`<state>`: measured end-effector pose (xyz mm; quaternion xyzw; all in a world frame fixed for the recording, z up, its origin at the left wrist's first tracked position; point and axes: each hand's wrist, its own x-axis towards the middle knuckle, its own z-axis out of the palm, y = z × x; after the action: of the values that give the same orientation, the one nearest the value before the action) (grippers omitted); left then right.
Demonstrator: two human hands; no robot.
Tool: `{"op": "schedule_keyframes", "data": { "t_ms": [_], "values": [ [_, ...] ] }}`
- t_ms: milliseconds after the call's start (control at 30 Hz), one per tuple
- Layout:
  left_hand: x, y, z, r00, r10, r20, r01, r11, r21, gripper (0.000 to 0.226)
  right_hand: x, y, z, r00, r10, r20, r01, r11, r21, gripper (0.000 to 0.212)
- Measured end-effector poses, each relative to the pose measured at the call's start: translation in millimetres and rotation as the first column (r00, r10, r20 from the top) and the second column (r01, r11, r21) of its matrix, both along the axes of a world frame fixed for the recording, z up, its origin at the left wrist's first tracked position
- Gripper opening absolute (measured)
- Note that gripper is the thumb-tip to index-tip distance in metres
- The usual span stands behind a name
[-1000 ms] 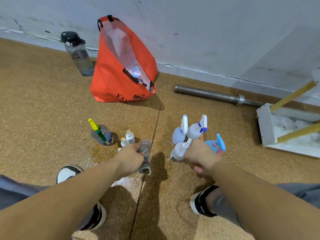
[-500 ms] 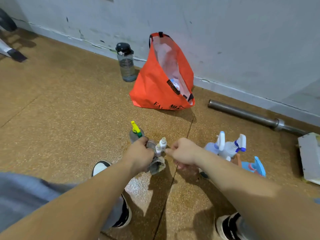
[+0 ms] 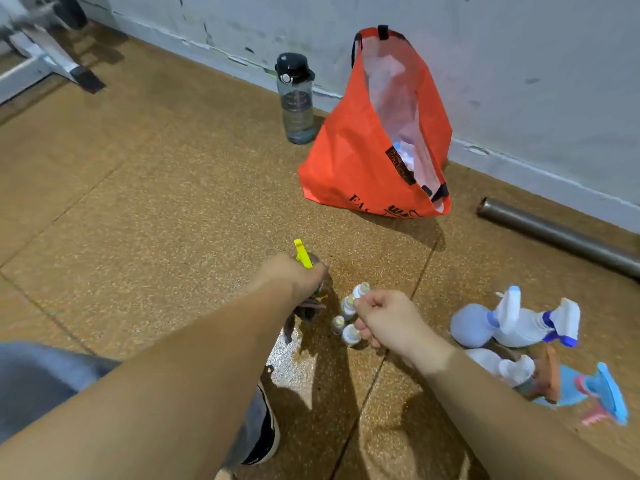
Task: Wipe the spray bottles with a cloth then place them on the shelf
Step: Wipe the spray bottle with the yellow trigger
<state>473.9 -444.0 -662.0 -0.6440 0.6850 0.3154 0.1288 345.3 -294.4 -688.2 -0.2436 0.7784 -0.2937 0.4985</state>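
Note:
My left hand (image 3: 294, 275) grips a dark grey cloth (image 3: 303, 313) that hangs below it, and its fingers lie against a clear spray bottle with a yellow trigger (image 3: 300, 251) standing on the floor. My right hand (image 3: 384, 320) is curled beside several small white bottles (image 3: 350, 335) and pinches the neck of the farthest one (image 3: 361, 290). To the right lies a cluster of spray bottles: two white ones with blue-tipped triggers (image 3: 519, 323), a blue-triggered one (image 3: 604, 389) and another white one (image 3: 512, 370). No shelf is in view.
An orange bag (image 3: 346, 161) leans on the wall, with a grey water bottle (image 3: 296, 102) to its left. A metal bar (image 3: 554, 233) lies along the wall at right. A white equipment leg (image 3: 45, 60) is at top left. My shoe (image 3: 266, 431) is under my left arm.
The view swung left. My right hand left the spray bottle cluster and came to the small white bottles. My left hand carried the cloth forward to the yellow-trigger bottle.

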Motion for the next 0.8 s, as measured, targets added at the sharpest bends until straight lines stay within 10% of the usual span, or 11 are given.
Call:
{"op": "schedule_keyframes", "data": {
  "t_ms": [433,800],
  "values": [
    [-1.6,-14.7,45.6,0.988,-0.132,0.083,0.148,0.965,-0.216,0.036,-1.9,7.8,45.7,0.999,-0.003,0.052,0.005,0.999,-0.051,0.023],
    [-0.8,71.8,222.8,0.845,-0.535,0.006,0.441,0.689,-0.575,0.05,-19.4,20.9,190.3,0.79,0.189,-0.583,-0.359,0.913,-0.191,0.035]
  ]
}}
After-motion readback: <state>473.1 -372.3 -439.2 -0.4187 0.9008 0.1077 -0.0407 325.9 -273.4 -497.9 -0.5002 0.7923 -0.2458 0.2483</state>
